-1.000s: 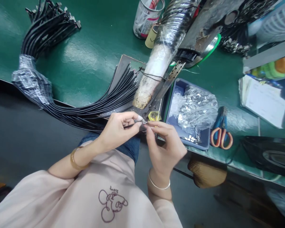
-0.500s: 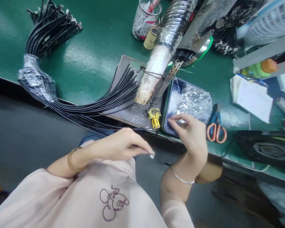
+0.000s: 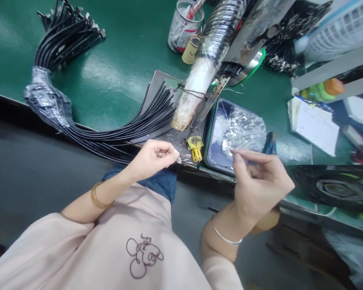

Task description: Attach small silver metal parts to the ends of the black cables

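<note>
Well, through the head camera I have the left hand point(image 3: 154, 159) with thumb and forefinger pressed together, pinching what looks like a small pale piece point(image 3: 179, 160), too tiny for me to identify. Just right of that pinch, the metal ends point(image 3: 186, 156) of black cables point(image 3: 109, 137) show at the near edge of a grey board point(image 3: 157, 80); the rest of the bundle sweeps away leftward, beyond the wrist. A yellow clip point(image 3: 196, 153) lies just past those ends.

Well to the right, the right hand point(image 3: 258, 181) hangs by the near side of a blue tray point(image 3: 215, 155), its thumb and forefinger tips drawn close; whether anything sits between them, I cannot tell. Beyond those tips, a clear bag point(image 3: 245, 129) with shiny bits lies in the tray, and pliers point(image 3: 270, 143) are partly hidden behind the knuckles.

My worry is the left pinch: so little of the piece shows that a slight slip could drop it off the board's edge. The cable ends sit so close together that I could catch the wrong one, and the bundle's springy weight might drag them backward if nothing steadies them
</note>
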The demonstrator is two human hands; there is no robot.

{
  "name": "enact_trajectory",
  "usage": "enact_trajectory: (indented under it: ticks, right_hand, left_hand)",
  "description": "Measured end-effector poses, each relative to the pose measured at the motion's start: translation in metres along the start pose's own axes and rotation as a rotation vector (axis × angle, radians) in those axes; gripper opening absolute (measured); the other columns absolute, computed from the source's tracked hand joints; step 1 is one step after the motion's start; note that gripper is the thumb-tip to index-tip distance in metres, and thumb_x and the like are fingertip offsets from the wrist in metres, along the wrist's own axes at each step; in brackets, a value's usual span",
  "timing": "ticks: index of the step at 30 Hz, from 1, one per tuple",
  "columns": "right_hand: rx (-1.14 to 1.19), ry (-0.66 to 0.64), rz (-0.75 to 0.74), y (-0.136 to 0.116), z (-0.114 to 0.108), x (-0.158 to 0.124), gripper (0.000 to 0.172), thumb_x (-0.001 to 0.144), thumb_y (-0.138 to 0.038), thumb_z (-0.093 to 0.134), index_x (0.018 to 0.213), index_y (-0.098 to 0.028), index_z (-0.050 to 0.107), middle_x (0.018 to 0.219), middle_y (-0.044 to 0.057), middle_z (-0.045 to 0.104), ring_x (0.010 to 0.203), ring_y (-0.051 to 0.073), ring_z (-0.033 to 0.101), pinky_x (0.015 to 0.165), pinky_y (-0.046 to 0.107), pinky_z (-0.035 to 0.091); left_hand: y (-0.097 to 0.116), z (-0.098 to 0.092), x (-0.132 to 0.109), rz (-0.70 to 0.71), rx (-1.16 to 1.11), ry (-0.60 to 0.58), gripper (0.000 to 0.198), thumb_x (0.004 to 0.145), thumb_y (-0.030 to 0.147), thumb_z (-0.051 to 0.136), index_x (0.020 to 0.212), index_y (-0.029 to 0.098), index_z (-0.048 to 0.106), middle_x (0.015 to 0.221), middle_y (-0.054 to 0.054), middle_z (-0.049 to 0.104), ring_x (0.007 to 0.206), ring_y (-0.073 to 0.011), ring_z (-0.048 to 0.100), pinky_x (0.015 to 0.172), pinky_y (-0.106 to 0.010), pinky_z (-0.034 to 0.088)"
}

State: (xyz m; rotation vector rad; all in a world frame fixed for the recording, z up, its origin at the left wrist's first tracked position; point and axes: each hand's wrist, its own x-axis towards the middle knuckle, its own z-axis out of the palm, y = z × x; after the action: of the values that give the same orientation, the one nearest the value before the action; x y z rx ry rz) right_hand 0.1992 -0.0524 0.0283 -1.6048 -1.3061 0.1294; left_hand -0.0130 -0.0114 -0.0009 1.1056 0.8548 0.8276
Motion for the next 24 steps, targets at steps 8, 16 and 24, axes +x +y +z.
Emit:
enact_trajectory:
  ticks: [8, 16, 24]
  right_hand:
    - [0.244, -0.213, 0.018, -0.013, 0.037, -0.044, 0.006, 0.087, -0.019, 0.07, 0.083, -0.022, 0.074, 0.082, 0.002, 0.073, 0.067, 0.012, 0.065, 0.05, 0.021, 0.043]
    - [0.276, -0.181, 0.125, -0.013, 0.052, -0.049, 0.004, 0.083, -0.021, 0.07, 0.087, -0.022, 0.072, 0.066, -0.006, 0.064, 0.042, 0.004, 0.04, 0.041, 0.019, 0.031]
    - [0.285, -0.163, 0.107, -0.013, 0.051, -0.049, 0.001, 0.084, -0.021, 0.07, 0.085, -0.021, 0.071, 0.068, -0.004, 0.066, 0.042, 0.004, 0.044, 0.041, 0.018, 0.034]
  left_hand:
    - [-0.011, 0.01, -0.006, 0.343, 0.291, 0.219, 0.013, 0.082, 0.016, 0.065, 0.069, 0.013, 0.064, 0.065, 0.001, 0.058, 0.055, -0.0065, 0.046, 0.05, -0.018, 0.037]
    - [-0.012, 0.011, -0.007, 0.526, 0.467, 0.254, 0.017, 0.084, 0.009, 0.064, 0.067, 0.014, 0.061, 0.06, 0.005, 0.051, 0.051, -0.0052, 0.039, 0.047, -0.018, 0.032]
    - [-0.011, 0.011, -0.006, 0.525, 0.468, 0.256, 0.017, 0.083, 0.008, 0.064, 0.068, 0.014, 0.061, 0.06, 0.005, 0.051, 0.05, -0.005, 0.039, 0.047, -0.018, 0.032]
